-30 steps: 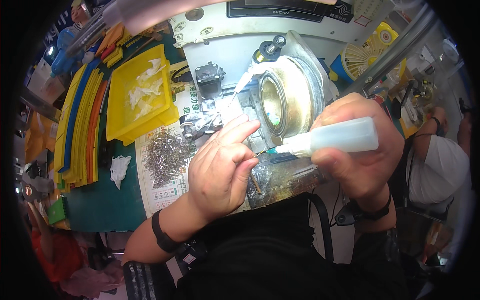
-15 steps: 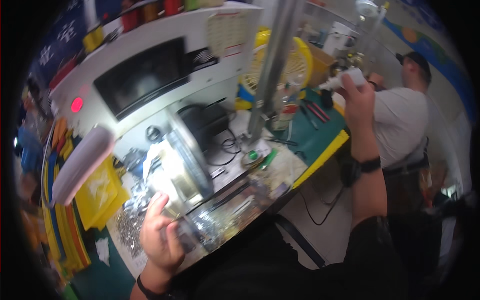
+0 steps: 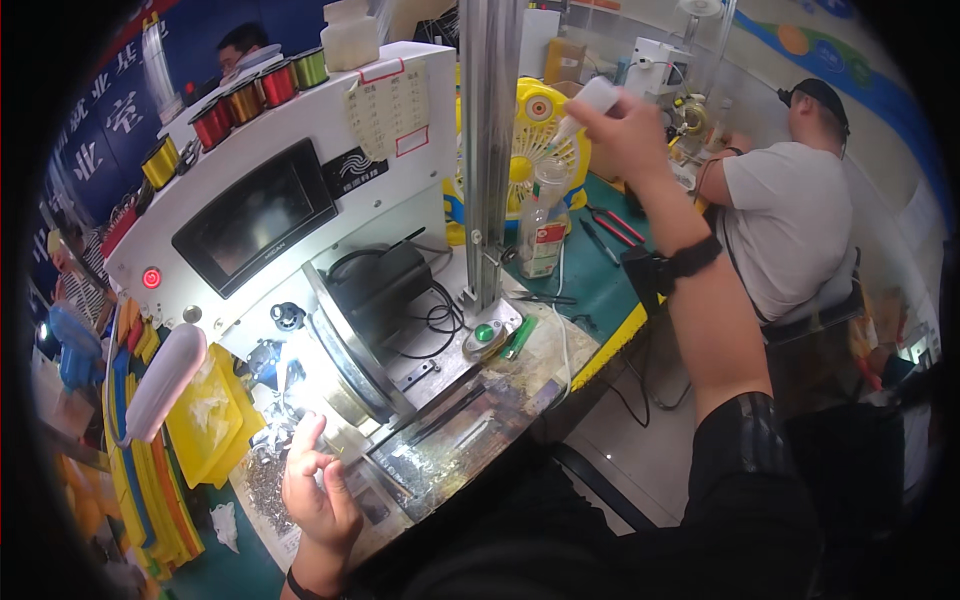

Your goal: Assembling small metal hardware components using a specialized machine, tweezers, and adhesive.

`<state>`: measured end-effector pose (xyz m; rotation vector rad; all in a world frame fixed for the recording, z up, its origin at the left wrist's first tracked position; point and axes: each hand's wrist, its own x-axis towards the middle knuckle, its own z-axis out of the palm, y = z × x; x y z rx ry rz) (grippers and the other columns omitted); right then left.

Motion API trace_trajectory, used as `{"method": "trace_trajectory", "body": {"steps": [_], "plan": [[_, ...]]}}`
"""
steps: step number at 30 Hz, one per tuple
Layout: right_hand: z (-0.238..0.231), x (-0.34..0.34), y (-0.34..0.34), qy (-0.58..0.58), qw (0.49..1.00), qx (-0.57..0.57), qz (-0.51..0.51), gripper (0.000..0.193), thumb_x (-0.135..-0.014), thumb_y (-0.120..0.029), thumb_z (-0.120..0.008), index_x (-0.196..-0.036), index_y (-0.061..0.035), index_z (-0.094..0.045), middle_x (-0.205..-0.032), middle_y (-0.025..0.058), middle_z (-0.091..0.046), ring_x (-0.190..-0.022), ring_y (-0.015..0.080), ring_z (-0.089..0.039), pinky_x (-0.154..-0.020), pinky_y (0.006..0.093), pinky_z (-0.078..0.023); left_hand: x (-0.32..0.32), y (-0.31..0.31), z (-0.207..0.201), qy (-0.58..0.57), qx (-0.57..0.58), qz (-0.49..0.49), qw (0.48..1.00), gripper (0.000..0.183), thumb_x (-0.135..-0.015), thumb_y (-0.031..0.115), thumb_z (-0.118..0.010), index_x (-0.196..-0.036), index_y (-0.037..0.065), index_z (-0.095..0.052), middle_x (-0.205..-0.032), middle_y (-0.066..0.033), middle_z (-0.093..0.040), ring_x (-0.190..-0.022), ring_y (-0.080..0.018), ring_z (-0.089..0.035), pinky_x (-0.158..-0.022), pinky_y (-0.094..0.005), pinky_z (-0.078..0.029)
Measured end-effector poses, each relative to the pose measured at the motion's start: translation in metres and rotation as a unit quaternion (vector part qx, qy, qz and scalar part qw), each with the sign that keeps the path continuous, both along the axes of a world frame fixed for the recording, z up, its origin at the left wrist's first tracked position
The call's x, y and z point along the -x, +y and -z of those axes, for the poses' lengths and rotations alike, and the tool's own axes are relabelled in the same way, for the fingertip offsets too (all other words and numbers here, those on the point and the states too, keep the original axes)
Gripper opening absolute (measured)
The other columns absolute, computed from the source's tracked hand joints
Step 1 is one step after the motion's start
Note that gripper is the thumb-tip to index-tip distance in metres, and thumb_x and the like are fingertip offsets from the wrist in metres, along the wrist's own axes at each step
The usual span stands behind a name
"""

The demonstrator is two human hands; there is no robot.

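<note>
My left hand (image 3: 318,500) is raised in front of the lit grinding wheel (image 3: 350,375) of a bench machine, one finger stretched up, the others curled toward the thumb. A thin yellowish speck shows at the thumb tip, too small to name. Up at the right, my right hand (image 3: 625,135) grips a small white squeeze bottle (image 3: 598,97), tilted with its nozzle pointing down and left. Below and left of that bottle stands a clear plastic bottle (image 3: 543,225) with a label, beside a yellow fan (image 3: 525,160).
A pale lamp head (image 3: 168,380) hangs at the left by yellow trays (image 3: 207,415). A metal post (image 3: 485,150) rises before the white machine housing (image 3: 400,185). Pliers (image 3: 615,225) lie on the green mat (image 3: 600,262). A person in a grey shirt (image 3: 790,220) sits at the right.
My right hand has moved left with the squeeze bottle. My left hand keeps about the same place and pose by the wheel. The view has shifted and is sharper.
</note>
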<state>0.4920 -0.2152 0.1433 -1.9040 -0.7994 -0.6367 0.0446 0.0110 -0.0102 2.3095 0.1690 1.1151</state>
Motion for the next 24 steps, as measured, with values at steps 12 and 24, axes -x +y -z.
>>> {"method": "trace_trajectory", "body": {"steps": [12, 24], "plan": [[-0.024, 0.028, -0.011, 0.058, 0.996, -0.052, -0.045, 0.042, -0.081, -0.038, -0.082, -0.097, 0.0, -0.072, -0.08, 0.0046, -0.07, -0.068, 0.0101, -0.064, -0.065, 0.0243, -0.051, 0.007, 0.002, 0.003, 0.014, 0.022, 0.01, 1.0, 0.015, -0.102, 0.009, -0.05, -0.091, -0.001, -0.052, -0.13, -0.0305, -0.059, -0.13, -0.039, -0.053, -0.113, -0.0484, -0.034], [0.002, 0.015, -0.01, -0.005, 0.997, 0.074, -0.006, 0.042, -0.081, -0.037, -0.082, -0.096, 0.0006, -0.072, -0.082, 0.008, -0.071, -0.074, 0.0118, -0.065, -0.071, 0.0292, -0.053, 0.006, -0.002, -0.001, 0.018, 0.03, 0.015, 0.999, 0.015, -0.101, 0.008, -0.05, -0.09, -0.001, -0.051, -0.13, -0.0298, -0.059, -0.13, -0.0398, -0.053, -0.113, -0.0492, -0.034]]}}
